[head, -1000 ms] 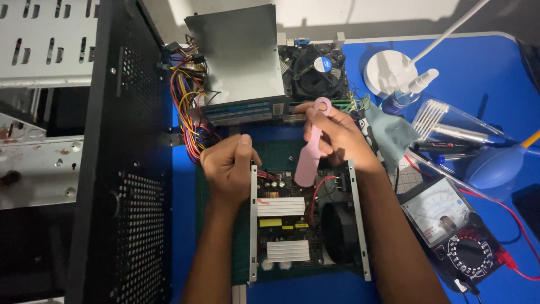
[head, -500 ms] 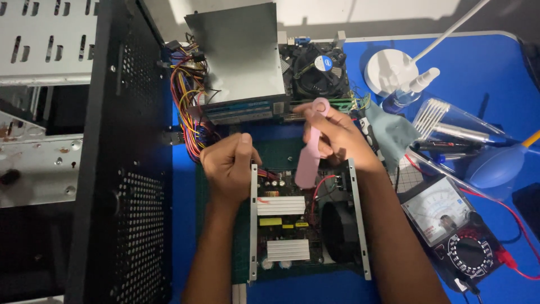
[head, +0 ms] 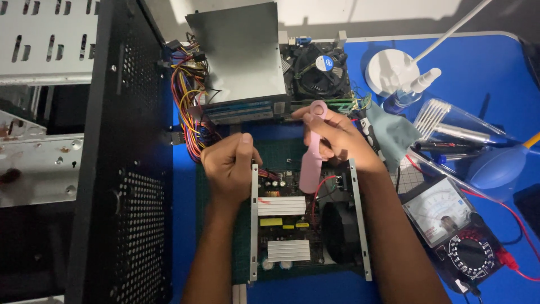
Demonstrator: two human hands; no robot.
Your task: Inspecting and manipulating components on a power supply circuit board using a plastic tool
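Observation:
An opened power supply lies on a green mat, its circuit board, heat sinks and black fan exposed. My left hand grips the upper left corner of its metal frame. My right hand holds a pink flat tool upright, its lower end down on the board near the red wires. Above the supply lies a motherboard with a round cooler fan, partly under a grey metal box with a bundle of coloured wires.
A black perforated computer case stands at the left. On the blue table to the right are an analog multimeter with red leads, a blue air blower, a teal cloth, a spray bottle, a white lamp base.
Both hands stay almost still. The pink tool has shifted only slightly over the board.

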